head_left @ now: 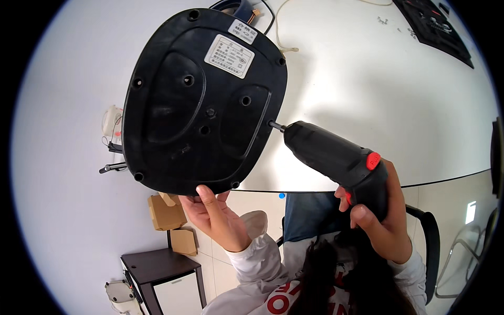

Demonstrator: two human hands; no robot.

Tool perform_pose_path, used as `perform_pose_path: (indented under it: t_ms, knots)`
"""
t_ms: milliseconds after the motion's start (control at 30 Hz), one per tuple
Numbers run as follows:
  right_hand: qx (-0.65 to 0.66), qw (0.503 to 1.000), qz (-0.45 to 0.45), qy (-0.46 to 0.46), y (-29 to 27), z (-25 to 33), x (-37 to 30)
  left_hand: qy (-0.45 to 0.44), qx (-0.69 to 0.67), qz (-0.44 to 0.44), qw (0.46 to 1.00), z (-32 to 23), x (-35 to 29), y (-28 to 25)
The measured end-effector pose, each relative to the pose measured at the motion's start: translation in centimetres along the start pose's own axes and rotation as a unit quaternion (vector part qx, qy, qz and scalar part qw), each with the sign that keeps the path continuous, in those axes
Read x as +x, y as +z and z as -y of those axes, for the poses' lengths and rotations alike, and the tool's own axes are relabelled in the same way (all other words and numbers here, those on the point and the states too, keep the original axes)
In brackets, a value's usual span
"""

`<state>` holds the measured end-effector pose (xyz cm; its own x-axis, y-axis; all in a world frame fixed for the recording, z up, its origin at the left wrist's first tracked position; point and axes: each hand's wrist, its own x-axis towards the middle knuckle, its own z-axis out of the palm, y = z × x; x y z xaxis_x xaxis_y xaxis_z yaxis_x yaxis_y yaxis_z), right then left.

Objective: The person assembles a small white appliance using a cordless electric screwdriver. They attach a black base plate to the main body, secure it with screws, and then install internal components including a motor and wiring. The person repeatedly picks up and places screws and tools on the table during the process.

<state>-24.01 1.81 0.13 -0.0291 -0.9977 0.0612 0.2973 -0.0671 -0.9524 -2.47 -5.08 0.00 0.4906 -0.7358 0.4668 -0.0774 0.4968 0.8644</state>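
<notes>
A large rounded black plastic base (168, 136) is held up over the left part of the table, its underside facing me. It has screw holes along its rim and two white labels near the top. My left hand (220, 218) grips its lower edge, thumb on the near face and fingers mostly hidden behind. In my right hand (388, 226) is a black electric screwdriver (331, 149) with red buttons, the fingers wrapped round its handle. Its metal bit (276, 126) points left and meets a hole at the base's right edge; the screw itself is hidden.
Small screws (383, 21) lie on the white table (357, 89) near a black panel (436, 31) at the far right. A pale cable (281, 37) and a dark ring-shaped part (242, 11) are behind the base. Cardboard boxes (167, 214) and a dark cabinet (157, 265) stand lower left.
</notes>
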Motion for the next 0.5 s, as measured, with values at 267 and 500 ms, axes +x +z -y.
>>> perform_pose_path:
  t_ms: [267,500]
  knots:
    - [0.046,0.999,-0.007,0.012,0.16,-0.69,-0.27,0.002,0.019,0.007,1.000,0.43,-0.23,-0.61]
    - [0.033,0.999,-0.001,-0.001,0.13,-0.89,-0.23,-0.010,0.019,0.036,0.999,0.51,-0.14,-1.14]
